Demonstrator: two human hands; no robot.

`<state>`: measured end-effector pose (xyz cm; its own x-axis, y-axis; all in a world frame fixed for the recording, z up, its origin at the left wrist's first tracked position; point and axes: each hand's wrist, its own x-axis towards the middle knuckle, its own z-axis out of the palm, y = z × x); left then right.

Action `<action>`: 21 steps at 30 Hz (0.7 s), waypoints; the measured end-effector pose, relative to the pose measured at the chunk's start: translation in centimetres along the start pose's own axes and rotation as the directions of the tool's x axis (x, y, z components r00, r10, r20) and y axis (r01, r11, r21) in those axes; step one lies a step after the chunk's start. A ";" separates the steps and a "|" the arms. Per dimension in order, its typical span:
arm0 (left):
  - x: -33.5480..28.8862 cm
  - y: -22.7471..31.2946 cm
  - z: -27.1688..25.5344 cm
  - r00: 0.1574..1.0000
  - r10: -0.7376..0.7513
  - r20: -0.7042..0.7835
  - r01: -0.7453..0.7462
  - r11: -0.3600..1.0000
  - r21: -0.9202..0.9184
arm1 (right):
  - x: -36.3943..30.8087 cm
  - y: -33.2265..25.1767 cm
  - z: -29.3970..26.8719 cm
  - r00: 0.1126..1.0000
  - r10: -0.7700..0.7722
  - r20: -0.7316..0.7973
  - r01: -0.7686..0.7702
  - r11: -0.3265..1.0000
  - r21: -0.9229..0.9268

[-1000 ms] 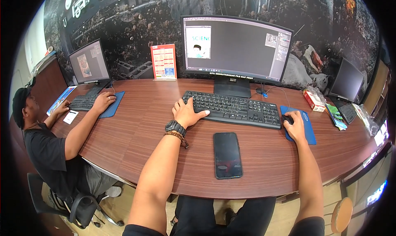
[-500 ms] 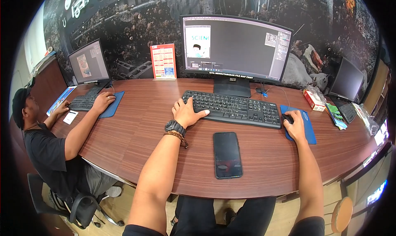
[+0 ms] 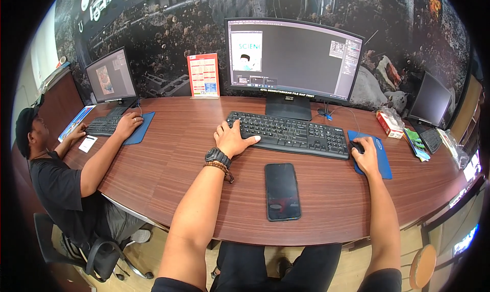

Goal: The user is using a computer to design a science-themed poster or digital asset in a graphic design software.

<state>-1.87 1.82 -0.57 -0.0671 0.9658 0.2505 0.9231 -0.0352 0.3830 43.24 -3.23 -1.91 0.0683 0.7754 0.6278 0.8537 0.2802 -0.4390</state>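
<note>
My left hand (image 3: pixel 232 140) rests on the left end of a black keyboard (image 3: pixel 293 133), its fingers spread over the keys and the thumb stretched out along the near edge. A black watch and a beaded bracelet are on that wrist. To the right, my right hand (image 3: pixel 366 157) is closed over a black mouse (image 3: pixel 358 147), which lies on a blue mouse pad (image 3: pixel 382 162). Between my forearms a black phone (image 3: pixel 283 192) lies screen up on the wooden desk. Behind the keyboard stands a wide monitor (image 3: pixel 301 62) with an image-editing window open.
A red and white desk calendar (image 3: pixel 204 75) stands left of the monitor. At the left a co-worker (image 3: pixel 58 174) sits with hands at another keyboard (image 3: pixel 103 125) and mouse pad. A red and white box (image 3: pixel 390 124) and a second monitor (image 3: pixel 431 99) are at the right.
The whole picture has shifted very slightly. My hands keep their places on the keyboard and the mouse.
</note>
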 end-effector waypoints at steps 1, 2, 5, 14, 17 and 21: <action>0.0 0.0 0.0 1.000 0.000 0.001 0.000 1.000 0.002 | 0.0 0.1 0.0 1.000 -0.004 0.000 0.004 1.000 -0.003; 0.0 0.1 0.0 1.000 0.001 0.001 -0.001 1.000 0.002 | 0.0 0.1 0.0 1.000 -0.004 0.000 0.004 1.000 -0.004; 0.0 0.0 0.0 1.000 0.002 -0.002 -0.002 1.000 0.002 | 0.0 0.0 -0.1 1.000 0.002 0.008 -0.002 1.000 -0.004; -0.1 0.1 -0.1 1.000 0.004 0.000 -0.004 1.000 0.005 | 0.0 -0.6 -0.2 0.999 0.037 -0.022 -0.037 0.999 -0.012; -0.1 0.0 -0.1 1.000 0.003 -0.003 -0.003 1.000 0.007 | 0.1 -0.7 -0.2 0.999 0.038 0.017 -0.038 0.999 0.021; 0.0 0.1 0.0 1.000 0.000 0.004 0.000 1.000 0.007 | 0.0 -0.6 -0.2 0.999 0.014 0.042 -0.015 1.000 0.022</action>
<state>-1.78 1.76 -0.50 -0.0659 0.9668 0.2470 0.9258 -0.0330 0.3765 42.85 -3.50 -1.48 0.0582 0.8025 0.5938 0.8410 0.2810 -0.4623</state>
